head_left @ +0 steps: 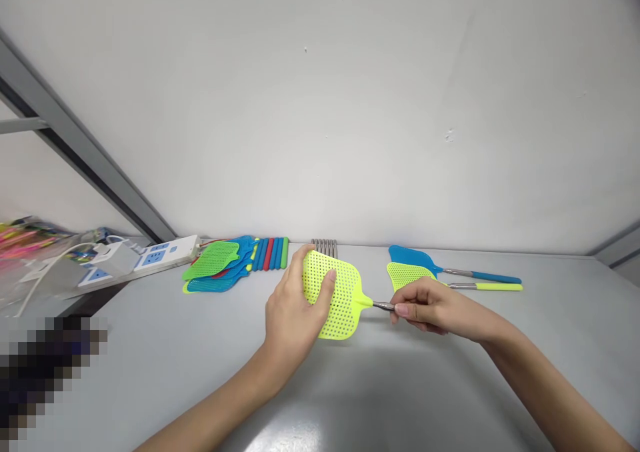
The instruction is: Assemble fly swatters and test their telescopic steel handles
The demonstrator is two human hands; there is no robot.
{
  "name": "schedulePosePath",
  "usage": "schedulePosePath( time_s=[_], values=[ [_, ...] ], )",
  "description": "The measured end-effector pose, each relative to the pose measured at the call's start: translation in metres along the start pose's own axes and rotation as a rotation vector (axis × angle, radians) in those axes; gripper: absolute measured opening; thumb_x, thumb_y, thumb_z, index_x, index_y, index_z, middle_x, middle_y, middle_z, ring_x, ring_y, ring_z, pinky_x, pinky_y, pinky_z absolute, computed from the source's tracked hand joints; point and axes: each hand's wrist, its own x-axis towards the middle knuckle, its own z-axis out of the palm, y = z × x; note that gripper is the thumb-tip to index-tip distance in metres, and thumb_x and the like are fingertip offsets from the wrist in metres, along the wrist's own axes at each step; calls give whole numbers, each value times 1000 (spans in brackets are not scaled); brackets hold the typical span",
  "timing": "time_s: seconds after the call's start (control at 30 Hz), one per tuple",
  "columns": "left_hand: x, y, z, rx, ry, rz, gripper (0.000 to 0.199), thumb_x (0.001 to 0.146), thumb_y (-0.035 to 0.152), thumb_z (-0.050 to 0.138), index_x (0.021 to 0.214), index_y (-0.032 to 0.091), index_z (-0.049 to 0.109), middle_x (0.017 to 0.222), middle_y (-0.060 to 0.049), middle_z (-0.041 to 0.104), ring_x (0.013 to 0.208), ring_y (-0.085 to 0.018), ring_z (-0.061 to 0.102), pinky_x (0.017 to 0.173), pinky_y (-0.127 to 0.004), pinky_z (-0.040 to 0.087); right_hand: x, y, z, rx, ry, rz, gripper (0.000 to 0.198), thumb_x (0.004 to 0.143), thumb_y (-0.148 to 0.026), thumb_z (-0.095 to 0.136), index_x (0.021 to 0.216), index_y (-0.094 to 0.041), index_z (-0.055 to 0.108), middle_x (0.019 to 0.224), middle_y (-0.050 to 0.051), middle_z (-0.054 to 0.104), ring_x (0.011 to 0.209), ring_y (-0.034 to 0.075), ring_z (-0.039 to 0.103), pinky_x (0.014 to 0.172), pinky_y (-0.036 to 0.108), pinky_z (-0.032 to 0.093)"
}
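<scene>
Between left hand (293, 309) and right hand (434, 307), both closed on it, yellow swatter (346, 299)

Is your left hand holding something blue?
No, my left hand grips a flat, rounded, bright yellow plastic swatter head full of little holes.

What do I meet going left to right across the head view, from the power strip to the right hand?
Power strip → pile of mesh swatter heads → row of coloured handles → left hand → held yellow swatter head → its metal rod → right hand.
</scene>
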Motion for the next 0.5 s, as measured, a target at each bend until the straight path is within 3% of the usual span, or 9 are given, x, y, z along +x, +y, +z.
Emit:
schedulePosePath(
  time_s=[0.23,0.5],
  values=[
    [-13,7,-5,5,76,55,45,79,45,44,119,26,39,99,-3,59,87,-23,57,75,-35,44,-4,4,-1,284,-254,62,24,81,-29,46,66,-12,54,40,-7,36,29,2,23,32,19,16],
    [-23,7,-9,-10,93,64,45,79,44,45,120,27,38,102,-4,58,91,-23,56,76,-36,44,-2,6,2,303,-304,53,24,79,-29,49,66,-11,56,37,-8,38,27,2,24,31,19,14]
  ],
)
